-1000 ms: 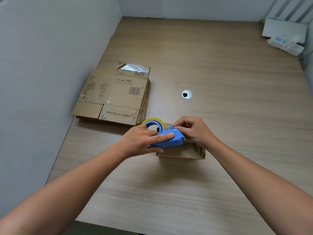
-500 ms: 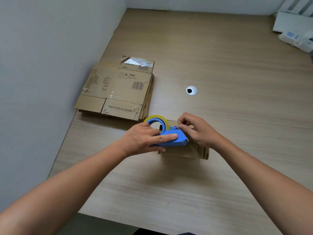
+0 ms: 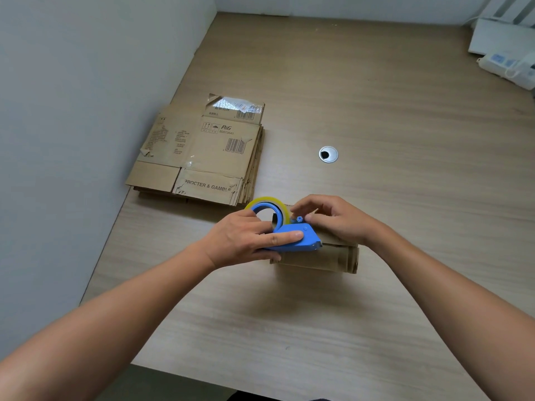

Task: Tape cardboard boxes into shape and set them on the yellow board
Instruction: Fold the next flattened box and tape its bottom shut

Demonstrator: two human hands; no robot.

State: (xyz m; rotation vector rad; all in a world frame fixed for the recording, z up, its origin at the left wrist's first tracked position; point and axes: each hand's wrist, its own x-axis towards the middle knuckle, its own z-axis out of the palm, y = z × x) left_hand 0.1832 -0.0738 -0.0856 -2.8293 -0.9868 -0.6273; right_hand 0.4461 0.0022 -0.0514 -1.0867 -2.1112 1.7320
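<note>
Blue plastic tape dispenser (image 3: 301,240), with its yellowish roll (image 3: 269,201), sits gripped in the left hand (image 3: 243,241), fingers wrapped round its body, just above a small cardboard box (image 3: 318,257) on the bench (image 3: 376,96). The right hand (image 3: 338,221) rests on the box top, fingertips curled at the roll's edge; whether they pinch tape I cannot tell. Flattened boxes (image 3: 208,151) lie stacked near the wall.

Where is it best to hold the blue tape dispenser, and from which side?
Take the tape dispenser by its flat blue body, from the left, as the left hand grips it. The tape roll fills the far end and the cutting end seems to point right, so those are poor grips.
</note>
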